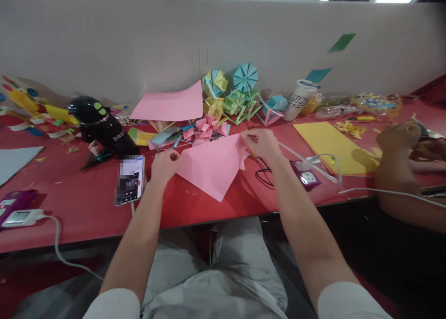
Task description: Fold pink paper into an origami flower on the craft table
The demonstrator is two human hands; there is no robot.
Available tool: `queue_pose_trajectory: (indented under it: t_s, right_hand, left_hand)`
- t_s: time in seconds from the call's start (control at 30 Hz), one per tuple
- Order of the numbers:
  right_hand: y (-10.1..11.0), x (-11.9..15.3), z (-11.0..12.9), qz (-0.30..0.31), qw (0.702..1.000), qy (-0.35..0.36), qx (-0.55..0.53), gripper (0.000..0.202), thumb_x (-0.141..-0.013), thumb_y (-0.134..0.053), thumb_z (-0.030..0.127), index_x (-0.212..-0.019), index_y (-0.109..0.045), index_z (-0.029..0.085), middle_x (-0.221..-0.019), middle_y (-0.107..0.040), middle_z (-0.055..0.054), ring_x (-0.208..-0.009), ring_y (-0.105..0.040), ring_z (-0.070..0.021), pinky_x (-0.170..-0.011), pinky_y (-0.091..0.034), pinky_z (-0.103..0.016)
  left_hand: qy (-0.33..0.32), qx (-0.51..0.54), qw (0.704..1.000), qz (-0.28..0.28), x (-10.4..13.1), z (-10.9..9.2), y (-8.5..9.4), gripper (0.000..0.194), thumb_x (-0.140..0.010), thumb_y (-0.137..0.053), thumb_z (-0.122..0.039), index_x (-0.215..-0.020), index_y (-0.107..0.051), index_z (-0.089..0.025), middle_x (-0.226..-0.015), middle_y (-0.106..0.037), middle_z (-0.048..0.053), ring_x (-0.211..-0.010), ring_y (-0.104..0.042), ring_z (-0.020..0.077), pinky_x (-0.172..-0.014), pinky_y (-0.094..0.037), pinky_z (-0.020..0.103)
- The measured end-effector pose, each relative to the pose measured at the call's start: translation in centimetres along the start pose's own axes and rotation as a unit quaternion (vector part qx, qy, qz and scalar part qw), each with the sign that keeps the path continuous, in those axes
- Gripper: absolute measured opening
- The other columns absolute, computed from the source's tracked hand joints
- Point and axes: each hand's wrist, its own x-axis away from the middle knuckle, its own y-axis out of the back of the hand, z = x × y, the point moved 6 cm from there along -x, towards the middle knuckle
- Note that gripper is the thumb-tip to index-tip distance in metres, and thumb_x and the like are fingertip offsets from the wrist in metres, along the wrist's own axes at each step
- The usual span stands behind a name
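Observation:
A sheet of pink paper (212,170) is stretched between my two hands above the red table, one corner pointing down toward me. My left hand (164,166) is closed, pinching the sheet's left corner. At the upper right edge my right hand (260,144) grips the same sheet between thumb and fingers. Just behind it sits a cluster of small folded pink paper pieces (206,129). A phone (130,179) with a lit screen lies left of my left hand.
A black bottle (104,128) stands at the left. Folded paper umbrellas (237,96) and a larger pink sheet (170,106) are at the back. Yellow paper (334,149), a purple power bank (306,175) and a white cup (298,100) lie rightward. Another person's hand (399,135) works at far right.

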Motion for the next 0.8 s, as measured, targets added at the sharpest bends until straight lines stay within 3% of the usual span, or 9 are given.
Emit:
queue_pose_trajectory:
  t_s: [0.13, 0.33, 0.43, 0.5, 0.57, 0.63, 0.67, 0.73, 0.8]
  right_hand:
    - [0.8, 0.1, -0.8, -0.073, 0.996, -0.001, -0.044, 0.028, -0.083, -0.054, 0.026, -0.095, -0.077, 0.017, -0.093, -0.076, -0.006, -0.086, -0.069, -0.0242, -0.082, -0.052, -0.035]
    - [2.2, 0.7, 0.7, -0.172, 0.968, 0.028, -0.178, 0.025, -0.084, -0.059, 0.034, -0.091, -0.077, 0.018, -0.092, -0.075, -0.005, -0.088, -0.07, -0.0231, -0.083, -0.054, -0.035]
    - [3.7, 1.3, 2.9, -0.201, 0.95, 0.057, -0.23, 0.024, -0.086, -0.06, 0.036, -0.096, -0.076, 0.022, -0.098, -0.074, -0.005, -0.094, -0.069, -0.0217, -0.086, -0.055, -0.037]
    - [4.4, 1.6, 4.8, -0.169, 0.949, 0.084, -0.253, 0.022, -0.086, -0.061, 0.038, -0.096, -0.076, 0.025, -0.1, -0.073, -0.005, -0.097, -0.067, -0.0211, -0.086, -0.055, -0.037]
    - [4.4, 1.9, 6.5, -0.086, 0.954, 0.107, -0.268, 0.019, -0.084, -0.064, 0.038, -0.091, -0.077, 0.027, -0.096, -0.073, -0.004, -0.095, -0.067, -0.0204, -0.085, -0.055, -0.036]
    - [3.5, 2.3, 7.7, 0.03, 0.953, 0.127, -0.274, 0.017, -0.081, -0.067, 0.038, -0.087, -0.077, 0.026, -0.094, -0.073, -0.004, -0.091, -0.068, -0.0195, -0.083, -0.055, -0.034]
    - [2.8, 2.6, 8.0, 0.082, 0.948, 0.134, -0.277, 0.016, -0.08, -0.068, 0.038, -0.085, -0.077, 0.026, -0.093, -0.074, -0.004, -0.09, -0.068, -0.0191, -0.082, -0.055, -0.034]
    - [1.4, 3.3, 8.1, 0.165, 0.933, 0.146, -0.283, 0.015, -0.079, -0.069, 0.037, -0.083, -0.077, 0.024, -0.091, -0.074, -0.005, -0.087, -0.068, -0.0182, -0.081, -0.055, -0.033]
    - [-0.1, 4.0, 8.0, 0.222, 0.919, 0.154, -0.287, 0.015, -0.078, -0.069, 0.035, -0.083, -0.077, 0.023, -0.092, -0.074, -0.005, -0.085, -0.068, -0.0176, -0.081, -0.055, -0.032]
  left_hand:
    - [0.008, 0.017, 0.999, -0.049, 0.2, 0.0, 0.5, 0.006, -0.078, -0.057, -0.025, -0.077, -0.061, -0.021, -0.085, -0.069, 0.006, -0.082, -0.061, 0.0221, -0.076, -0.045, 0.033]
    - [-0.012, 0.108, 0.98, -0.164, 0.3, -0.1, 1.4, 0.011, -0.08, -0.06, -0.028, -0.088, -0.06, -0.02, -0.095, -0.066, 0.007, -0.089, -0.061, 0.0191, -0.087, -0.048, 0.033]
    - [0.005, 0.239, 0.966, -0.095, 0.1, -0.4, 0.5, 0.02, -0.082, -0.059, -0.038, -0.081, -0.061, -0.018, -0.079, -0.066, 0.005, -0.074, -0.062, 0.0175, -0.075, -0.051, 0.032]
    - [0.028, 0.373, 0.927, 0.02, 0.1, -1.1, -0.9, 0.036, -0.083, -0.057, -0.051, -0.084, -0.063, -0.016, -0.078, -0.069, 0.008, -0.069, -0.064, 0.0181, -0.066, -0.052, 0.031]
    - [0.038, 0.515, 0.845, 0.137, 0.7, -2.4, -2.0, 0.056, -0.082, -0.051, -0.066, -0.1, -0.064, -0.015, -0.102, -0.071, 0.014, -0.083, -0.068, 0.0229, -0.07, -0.055, 0.035]
    - [0.042, 0.606, 0.767, 0.206, 1.2, -3.4, -2.3, 0.073, -0.077, -0.044, -0.078, -0.111, -0.062, -0.016, -0.122, -0.065, 0.018, -0.103, -0.067, 0.0307, -0.079, -0.057, 0.043]
    - [0.053, 0.63, 0.744, 0.218, 1.3, -3.5, -2.4, 0.074, -0.076, -0.044, -0.08, -0.112, -0.061, -0.018, -0.124, -0.064, 0.018, -0.107, -0.065, 0.0327, -0.082, -0.057, 0.046]
    - [0.097, 0.645, 0.727, 0.214, 1.4, -3.0, -2.8, 0.063, -0.077, -0.052, -0.073, -0.107, -0.061, -0.018, -0.117, -0.067, 0.016, -0.106, -0.066, 0.0327, -0.084, -0.057, 0.05]
    - [0.156, 0.626, 0.74, 0.191, 1.3, -1.9, -3.5, 0.043, -0.079, -0.065, -0.054, -0.101, -0.062, -0.018, -0.106, -0.07, 0.014, -0.099, -0.068, 0.03, -0.084, -0.058, 0.05]
